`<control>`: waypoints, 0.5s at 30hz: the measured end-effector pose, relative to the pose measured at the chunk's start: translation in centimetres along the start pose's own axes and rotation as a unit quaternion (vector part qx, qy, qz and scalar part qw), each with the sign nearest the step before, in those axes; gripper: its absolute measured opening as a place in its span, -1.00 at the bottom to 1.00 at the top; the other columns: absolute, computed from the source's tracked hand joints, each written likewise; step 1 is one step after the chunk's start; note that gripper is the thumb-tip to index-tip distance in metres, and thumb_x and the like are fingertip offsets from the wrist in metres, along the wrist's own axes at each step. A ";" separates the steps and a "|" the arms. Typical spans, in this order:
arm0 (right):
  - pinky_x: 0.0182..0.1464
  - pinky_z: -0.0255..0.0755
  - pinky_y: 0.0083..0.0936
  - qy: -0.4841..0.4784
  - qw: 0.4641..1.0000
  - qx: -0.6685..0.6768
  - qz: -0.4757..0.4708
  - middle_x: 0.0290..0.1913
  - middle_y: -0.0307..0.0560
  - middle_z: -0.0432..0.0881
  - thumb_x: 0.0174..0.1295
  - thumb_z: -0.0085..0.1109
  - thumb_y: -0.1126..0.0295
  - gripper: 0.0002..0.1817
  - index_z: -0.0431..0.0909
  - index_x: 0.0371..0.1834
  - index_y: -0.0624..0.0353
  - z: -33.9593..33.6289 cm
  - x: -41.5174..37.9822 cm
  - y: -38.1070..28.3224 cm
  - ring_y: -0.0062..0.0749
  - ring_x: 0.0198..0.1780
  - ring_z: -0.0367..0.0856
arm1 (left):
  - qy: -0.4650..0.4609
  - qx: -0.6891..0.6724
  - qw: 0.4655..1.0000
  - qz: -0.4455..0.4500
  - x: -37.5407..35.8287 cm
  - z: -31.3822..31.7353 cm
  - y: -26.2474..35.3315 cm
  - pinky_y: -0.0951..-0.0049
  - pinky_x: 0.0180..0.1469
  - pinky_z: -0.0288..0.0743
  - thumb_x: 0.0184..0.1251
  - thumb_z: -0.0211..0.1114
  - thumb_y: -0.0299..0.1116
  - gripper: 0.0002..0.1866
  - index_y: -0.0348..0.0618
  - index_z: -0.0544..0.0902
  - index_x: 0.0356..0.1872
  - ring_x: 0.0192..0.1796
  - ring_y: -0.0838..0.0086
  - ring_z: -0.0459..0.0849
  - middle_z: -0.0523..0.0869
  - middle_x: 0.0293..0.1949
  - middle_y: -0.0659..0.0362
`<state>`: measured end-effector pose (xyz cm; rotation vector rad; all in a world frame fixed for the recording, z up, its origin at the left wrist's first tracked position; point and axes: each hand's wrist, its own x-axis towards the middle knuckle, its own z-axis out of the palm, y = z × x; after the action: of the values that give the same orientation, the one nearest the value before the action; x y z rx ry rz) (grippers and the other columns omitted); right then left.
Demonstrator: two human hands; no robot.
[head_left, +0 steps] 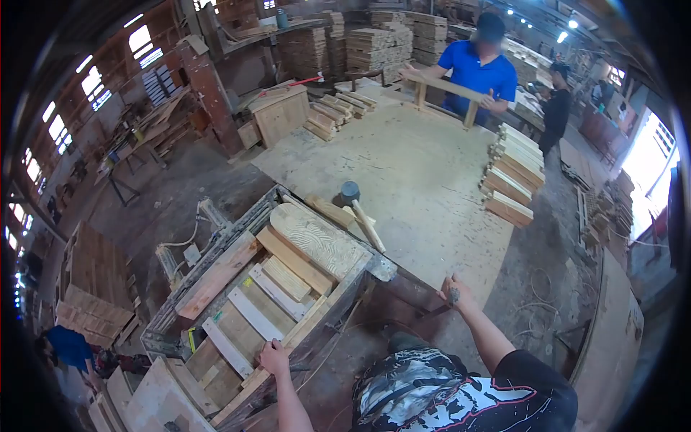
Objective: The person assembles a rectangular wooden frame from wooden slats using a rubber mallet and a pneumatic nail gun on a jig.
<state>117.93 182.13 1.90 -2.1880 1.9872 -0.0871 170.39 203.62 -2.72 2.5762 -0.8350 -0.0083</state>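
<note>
Sleeve [529, 371]: short, black, ends above the elbow of the right arm.
Shirt [439, 396]: black, with a white and grey print and thin red lines across the front.
Forearms: bare on both sides.
Left hand [273, 356]: bare, no glove.
Right hand [453, 291]: bare, no glove.

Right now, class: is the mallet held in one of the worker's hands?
No: the mallet lies on the workbench, apart from the left hand and the right hand.

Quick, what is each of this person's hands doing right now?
Left hand: closed on the wooden frame edge.
Right hand: closed around a small dark handle.
</note>
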 end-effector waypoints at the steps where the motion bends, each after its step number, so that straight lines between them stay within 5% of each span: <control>1: -0.03 0.55 -0.05 -0.037 0.999 -0.002 0.005 0.01 0.26 0.49 0.20 0.32 -0.03 -0.46 0.51 0.01 0.19 0.0 0.0 0.0 0.18 -0.07 0.64 | -0.003 -0.013 1.000 0.017 0.0 0.1 -0.3 0.01 -0.13 0.54 0.35 0.20 -0.14 -0.69 -0.16 0.75 -0.36 -0.24 -0.03 0.72 0.76 -0.32 -0.06; 6: 0.01 0.54 -0.03 -0.091 0.995 -0.034 -0.020 0.05 0.27 0.46 0.14 0.37 -0.05 -0.39 0.49 0.08 0.17 1.2 -3.3 0.2 0.21 -0.03 0.63 | 0.020 -0.014 0.998 0.052 -0.8 -0.4 -0.3 0.01 -0.15 0.54 0.35 0.21 -0.13 -0.70 -0.14 0.74 -0.33 -0.26 -0.01 0.71 0.74 -0.37 -0.05; 8: 0.06 0.52 -0.04 -0.034 0.997 -0.020 -0.060 0.10 0.27 0.46 0.08 0.42 -0.05 -0.32 0.49 0.16 0.14 2.9 -4.2 1.0 0.22 0.00 0.60 | 0.044 -0.022 0.997 0.060 -1.0 -0.5 -0.4 0.00 -0.16 0.55 0.35 0.20 -0.12 -0.70 -0.14 0.74 -0.33 -0.27 -0.01 0.71 0.73 -0.40 -0.05; 11: 0.11 0.49 -0.07 -0.032 0.996 0.002 -0.087 0.09 0.23 0.53 0.02 0.46 -0.02 -0.26 0.47 0.23 0.12 2.1 -5.4 0.2 0.20 0.05 0.57 | 0.025 -0.014 0.996 0.084 -0.9 -2.0 0.3 -0.01 -0.18 0.57 0.37 0.17 -0.11 -0.70 -0.09 0.71 -0.37 -0.28 -0.01 0.71 0.73 -0.35 -0.05; 13: 0.10 0.49 -0.09 -0.027 0.989 0.017 -0.143 0.02 0.22 0.59 0.01 0.49 0.00 -0.23 0.42 0.25 0.12 2.1 -5.4 -0.1 0.19 0.05 0.56 | -0.025 -0.032 0.999 0.024 -1.5 -2.5 0.8 0.00 -0.12 0.60 0.39 0.12 -0.12 -0.68 -0.12 0.71 -0.33 -0.25 0.02 0.73 0.75 -0.35 -0.01; 14: 0.24 0.45 -0.10 -0.101 0.990 0.044 -0.091 0.19 0.34 0.53 0.00 0.53 0.03 -0.11 0.35 0.36 0.21 2.1 -5.1 -0.1 0.23 0.22 0.51 | -0.053 0.011 0.995 0.079 -1.0 -2.7 0.4 0.00 -0.13 0.61 0.40 0.10 -0.17 -0.68 -0.16 0.71 -0.31 -0.23 0.07 0.75 0.75 -0.35 -0.01; 15: 0.07 0.52 -0.12 -0.021 0.993 0.002 -0.119 0.03 0.24 0.60 0.00 0.52 0.07 -0.28 0.43 0.18 0.15 4.7 -4.7 1.7 0.16 0.08 0.58 | -0.070 -0.002 0.996 0.055 -0.9 -2.8 0.4 0.01 -0.14 0.62 0.39 0.10 -0.19 -0.68 -0.18 0.72 -0.30 -0.23 0.10 0.75 0.76 -0.33 -0.04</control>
<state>116.51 187.13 -2.59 -2.3942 1.6961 -0.0762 169.83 204.98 -0.16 2.5455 -1.0247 -0.1597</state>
